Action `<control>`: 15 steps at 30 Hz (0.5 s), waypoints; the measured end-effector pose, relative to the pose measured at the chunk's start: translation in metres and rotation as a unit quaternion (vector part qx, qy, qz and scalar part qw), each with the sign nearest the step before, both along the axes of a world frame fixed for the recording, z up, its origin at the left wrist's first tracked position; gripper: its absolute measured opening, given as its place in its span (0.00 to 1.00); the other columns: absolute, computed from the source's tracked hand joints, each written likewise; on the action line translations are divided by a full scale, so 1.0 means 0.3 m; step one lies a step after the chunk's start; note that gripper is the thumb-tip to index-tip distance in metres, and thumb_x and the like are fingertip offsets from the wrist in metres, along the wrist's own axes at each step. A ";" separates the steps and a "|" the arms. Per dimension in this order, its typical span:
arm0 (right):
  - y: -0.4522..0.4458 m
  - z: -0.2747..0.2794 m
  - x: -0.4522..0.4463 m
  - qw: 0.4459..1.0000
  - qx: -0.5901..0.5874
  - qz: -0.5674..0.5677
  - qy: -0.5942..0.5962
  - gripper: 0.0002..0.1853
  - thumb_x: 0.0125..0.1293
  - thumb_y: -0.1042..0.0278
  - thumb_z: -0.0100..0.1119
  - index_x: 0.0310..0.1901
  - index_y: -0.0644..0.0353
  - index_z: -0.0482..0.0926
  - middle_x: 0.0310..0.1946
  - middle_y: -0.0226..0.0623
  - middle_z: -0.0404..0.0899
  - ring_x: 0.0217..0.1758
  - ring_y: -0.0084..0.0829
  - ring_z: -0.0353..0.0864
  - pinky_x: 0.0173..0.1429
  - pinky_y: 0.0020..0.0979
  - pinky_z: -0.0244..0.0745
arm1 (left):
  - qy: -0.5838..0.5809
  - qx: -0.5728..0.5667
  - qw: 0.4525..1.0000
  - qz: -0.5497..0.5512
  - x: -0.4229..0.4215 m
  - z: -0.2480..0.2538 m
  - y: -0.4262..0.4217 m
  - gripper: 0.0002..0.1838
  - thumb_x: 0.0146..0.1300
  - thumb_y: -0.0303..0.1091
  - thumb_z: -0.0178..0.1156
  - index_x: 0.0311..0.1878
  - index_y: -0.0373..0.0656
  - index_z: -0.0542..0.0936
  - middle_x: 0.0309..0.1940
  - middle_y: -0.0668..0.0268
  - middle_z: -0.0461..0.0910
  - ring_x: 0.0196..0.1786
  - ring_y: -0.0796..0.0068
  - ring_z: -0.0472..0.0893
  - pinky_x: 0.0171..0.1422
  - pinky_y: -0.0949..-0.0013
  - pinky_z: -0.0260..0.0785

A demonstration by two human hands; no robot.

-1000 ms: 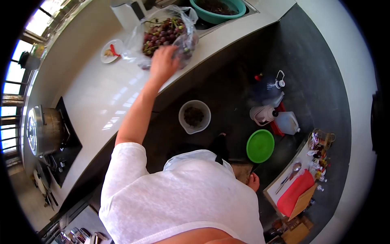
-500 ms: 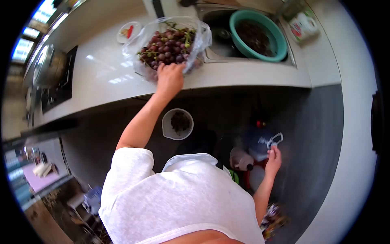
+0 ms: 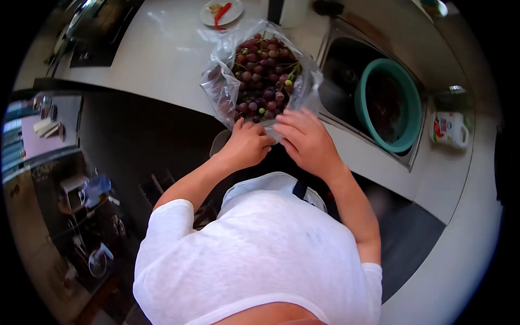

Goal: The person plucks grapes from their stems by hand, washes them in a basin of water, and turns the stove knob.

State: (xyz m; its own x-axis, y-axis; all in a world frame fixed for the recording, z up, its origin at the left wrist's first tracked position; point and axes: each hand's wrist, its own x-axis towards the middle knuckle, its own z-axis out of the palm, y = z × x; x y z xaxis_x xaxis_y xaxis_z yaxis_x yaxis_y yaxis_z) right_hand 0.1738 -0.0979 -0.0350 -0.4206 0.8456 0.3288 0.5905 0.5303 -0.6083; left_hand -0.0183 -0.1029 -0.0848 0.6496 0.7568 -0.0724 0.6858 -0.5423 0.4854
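A clear plastic bag point(image 3: 221, 89) full of dark red grapes point(image 3: 260, 73) stands at the counter's front edge, its mouth spread wide. My left hand point(image 3: 246, 145) is closed on the bag's near rim, fingertips curled against the plastic. Beside it, at the near right of the rim, my right hand point(image 3: 307, 142) touches the bag with fingers stretched and the thumb apart. A few green grapes and stems show among the dark ones.
A teal basin point(image 3: 414, 122) with dark contents sits over the sink point(image 3: 338, 70) at the right. Beyond it stands a white jug point(image 3: 449, 130). Behind the bag lies a white plate point(image 3: 208, 16) with a red chili point(image 3: 222, 15). A stove point(image 3: 100, 46) is at far left.
My right hand has come up from low on the right, beside a pale looped thing, to the bag's rim. My left hand stays at the bag. The view has turned right.
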 end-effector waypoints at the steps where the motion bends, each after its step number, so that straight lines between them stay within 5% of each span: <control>1: 0.042 -0.025 -0.010 0.994 0.080 0.034 -0.067 0.07 0.50 0.70 0.59 0.33 0.56 0.78 0.37 0.36 0.78 0.45 0.36 0.76 0.59 0.41 0.64 | 0.003 -0.001 1.000 0.013 -0.009 0.003 0.000 0.11 0.50 0.30 0.59 0.40 0.48 0.80 0.37 0.62 0.75 0.45 0.59 0.74 0.58 0.49 0.58; 4: 0.092 -0.128 0.056 0.969 -0.012 0.085 -0.230 0.03 0.51 0.67 0.57 0.28 0.53 0.77 0.31 0.32 0.77 0.43 0.34 0.75 0.63 0.43 0.59 | -0.087 -0.064 0.980 0.166 -0.062 -0.004 0.008 0.15 0.52 0.33 0.59 0.44 0.44 0.78 0.40 0.57 0.75 0.48 0.55 0.72 0.54 0.59 0.65; 6: 0.099 -0.162 0.105 0.972 0.007 0.099 -0.215 0.02 0.51 0.67 0.56 0.27 0.53 0.76 0.26 0.31 0.75 0.38 0.35 0.75 0.56 0.40 0.65 | -0.122 -0.021 0.953 0.275 -0.095 -0.035 0.013 0.18 0.53 0.32 0.59 0.48 0.40 0.75 0.40 0.55 0.75 0.47 0.55 0.74 0.53 0.60 0.66; 8: 0.101 -0.162 0.147 0.964 -0.089 0.097 -0.233 0.03 0.52 0.66 0.56 0.27 0.54 0.76 0.26 0.33 0.76 0.36 0.37 0.76 0.49 0.39 0.68 | -0.272 -0.119 0.891 0.344 -0.083 -0.048 0.027 0.19 0.53 0.32 0.59 0.50 0.38 0.73 0.41 0.53 0.74 0.44 0.55 0.75 0.50 0.62 0.68; 15: 0.172 -0.112 0.238 0.979 -0.026 0.092 -0.182 0.05 0.52 0.67 0.58 0.31 0.56 0.77 0.28 0.35 0.77 0.36 0.38 0.76 0.46 0.40 0.67 | -0.187 0.019 0.950 0.248 0.197 0.057 0.361 0.14 0.55 0.37 0.55 0.42 0.40 0.79 0.41 0.55 0.77 0.43 0.54 0.76 0.48 0.61 0.70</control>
